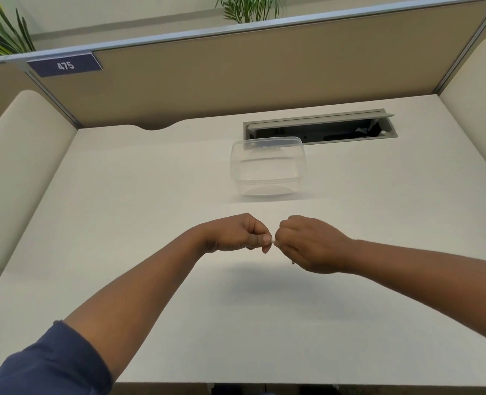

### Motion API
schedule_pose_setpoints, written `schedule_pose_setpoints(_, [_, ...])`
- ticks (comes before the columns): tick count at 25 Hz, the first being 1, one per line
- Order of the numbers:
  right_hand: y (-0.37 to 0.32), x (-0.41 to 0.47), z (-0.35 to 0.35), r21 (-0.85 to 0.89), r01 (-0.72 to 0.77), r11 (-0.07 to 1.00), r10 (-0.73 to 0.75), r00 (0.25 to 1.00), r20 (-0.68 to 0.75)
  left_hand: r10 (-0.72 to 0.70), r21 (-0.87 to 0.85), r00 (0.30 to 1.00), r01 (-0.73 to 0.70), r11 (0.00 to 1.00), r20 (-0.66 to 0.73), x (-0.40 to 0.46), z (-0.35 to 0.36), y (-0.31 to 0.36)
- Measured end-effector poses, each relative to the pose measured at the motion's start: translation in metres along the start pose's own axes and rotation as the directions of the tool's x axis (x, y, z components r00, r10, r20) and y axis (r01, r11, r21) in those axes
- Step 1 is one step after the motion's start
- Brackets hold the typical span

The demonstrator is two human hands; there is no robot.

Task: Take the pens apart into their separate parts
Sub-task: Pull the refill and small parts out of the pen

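Note:
Both my hands are held together above the middle of the white desk [122,223]. My left hand [236,233] is closed, thumb and forefinger pinching a small white pen part [273,240]. My right hand [307,243] is closed on the other end of the same piece, and a thin dark tip [293,262] pokes out below its fingers. Most of the pen is hidden inside the two fists, so I cannot tell its colour or length.
A clear plastic container [267,166] stands on the desk beyond my hands, with nothing visible inside. Behind it is an open cable slot [318,129] in the desktop. Beige partition walls close off the back and both sides.

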State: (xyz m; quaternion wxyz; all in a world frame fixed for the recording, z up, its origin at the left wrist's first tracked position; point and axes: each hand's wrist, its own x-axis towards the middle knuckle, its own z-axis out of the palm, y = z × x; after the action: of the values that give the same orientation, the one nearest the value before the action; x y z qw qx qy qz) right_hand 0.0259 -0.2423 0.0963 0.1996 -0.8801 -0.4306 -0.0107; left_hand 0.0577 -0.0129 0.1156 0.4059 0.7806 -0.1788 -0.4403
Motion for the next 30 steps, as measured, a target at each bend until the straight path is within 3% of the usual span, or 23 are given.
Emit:
schedule_pose_setpoints(1, [-0.006,-0.001,0.002,0.231,-0.205,0.951,0.199,0.979,0.049,0.019,0.035,0.999,-0.017,0.999,-0.051,-0.001,0.001,0.0])
schedule_pose_setpoints(2, [-0.01,-0.002,0.004,0.461,-0.388,0.798,0.365,0.92,0.142,0.043,0.087,0.995,-0.035,0.996,-0.095,-0.001,0.003,-0.001])
schedule_pose_setpoints(4, [-0.017,-0.002,0.005,0.736,-0.566,0.372,0.507,0.788,0.35,0.08,0.243,0.981,-0.035,0.969,-0.177,-0.002,0.008,-0.001])
schedule_pose_setpoints(6, [-0.018,0.0,0.004,0.781,-0.612,0.122,0.517,0.711,0.477,0.117,0.413,0.958,0.002,0.911,-0.263,-0.002,0.012,-0.002])
schedule_pose_setpoints(8, [-0.018,0.003,0.003,0.757,-0.652,0.042,0.525,0.659,0.539,0.202,0.527,0.927,-0.005,0.85,-0.317,-0.001,0.017,-0.004])
schedule_pose_setpoints(14, [-0.015,0.012,-0.003,0.65,-0.755,0.083,0.514,0.591,0.622,0.39,0.723,0.864,-0.044,0.689,-0.319,-0.001,0.022,-0.007])
schedule_pose_setpoints(22, [-0.016,0.018,-0.005,0.632,-0.745,0.212,0.498,0.639,0.587,0.403,0.758,0.857,-0.022,0.652,-0.321,-0.001,0.022,-0.009])
schedule_pose_setpoints(30, [-0.022,0.019,0.009,0.488,-0.738,0.467,0.554,0.674,0.489,0.384,0.81,0.868,0.034,0.586,-0.314,0.002,0.033,-0.015])
